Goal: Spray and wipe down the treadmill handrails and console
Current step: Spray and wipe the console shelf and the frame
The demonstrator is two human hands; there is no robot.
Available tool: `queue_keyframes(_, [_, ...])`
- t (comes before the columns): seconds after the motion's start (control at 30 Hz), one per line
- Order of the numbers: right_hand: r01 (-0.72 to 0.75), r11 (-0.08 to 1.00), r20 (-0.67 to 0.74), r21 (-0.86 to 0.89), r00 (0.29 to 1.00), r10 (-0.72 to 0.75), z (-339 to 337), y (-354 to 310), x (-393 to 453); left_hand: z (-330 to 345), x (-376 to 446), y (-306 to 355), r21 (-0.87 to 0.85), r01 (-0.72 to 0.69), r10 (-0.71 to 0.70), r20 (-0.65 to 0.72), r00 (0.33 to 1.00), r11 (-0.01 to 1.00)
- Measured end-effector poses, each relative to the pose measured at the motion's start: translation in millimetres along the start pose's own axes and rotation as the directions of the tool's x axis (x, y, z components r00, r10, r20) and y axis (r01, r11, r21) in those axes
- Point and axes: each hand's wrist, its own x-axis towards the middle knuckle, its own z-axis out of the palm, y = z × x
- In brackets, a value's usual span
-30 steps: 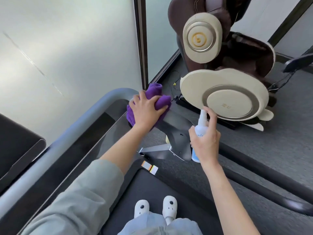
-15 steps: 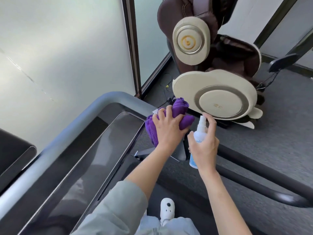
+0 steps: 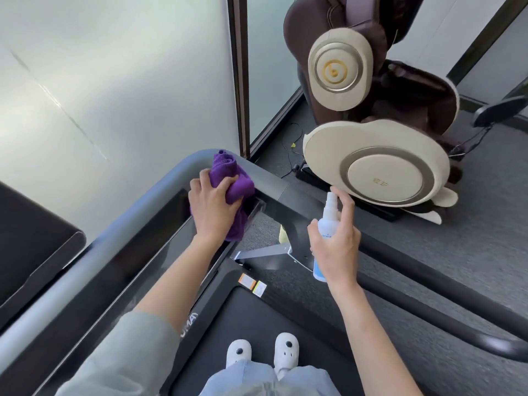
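The left hand (image 3: 213,208), which half a second ago had the purple cloth (image 3: 233,185) near the right upright, now presses it, bunched in a closed grip, on the grey handrail (image 3: 120,224) corner beside the console (image 3: 160,252). The right hand (image 3: 335,241) grips the spray bottle (image 3: 325,232) upright, forefinger over the nozzle, likely ready to spray.

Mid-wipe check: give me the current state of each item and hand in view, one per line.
Left hand: gripping the cloth, pressing it on the console corner.
Purple cloth: bunched, against the grey handrail.
Right hand: holding the bottle, index finger on the nozzle.
Spray bottle: upright, uncapped.
Treadmill belt: person standing on it.
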Motion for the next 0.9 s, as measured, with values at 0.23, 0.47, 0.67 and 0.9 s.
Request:
queue_keyframes(0.23, [-0.007,1.000,0.037,0.014,0.999,0.006,12.9,-6.4,-1.4,-5.2,-28.9,-27.8,0.023,0.126,-0.125,-0.058,0.991,0.992])
queue_keyframes(0.47, [0.018,1.000,0.042,-0.003,0.999,-0.018,19.4,-13.4,-7.0,8.7,-14.3,20.9,0.054,0.063,-0.066,0.057,0.996,0.997])
queue_keyframes(0.67, [0.075,0.997,0.051,-0.006,0.996,-0.074,26.5,-18.3,-4.1,-7.0,-42.7,-23.5,0.036,-0.057,0.055,0.043,0.998,0.998])
queue_keyframes(0.9, [0.067,0.998,0.039,-0.011,0.997,-0.066,24.7,-20.8,0.1,7.8,-6.0,14.5,0.089,0.089,-0.097,0.087,0.991,0.992])
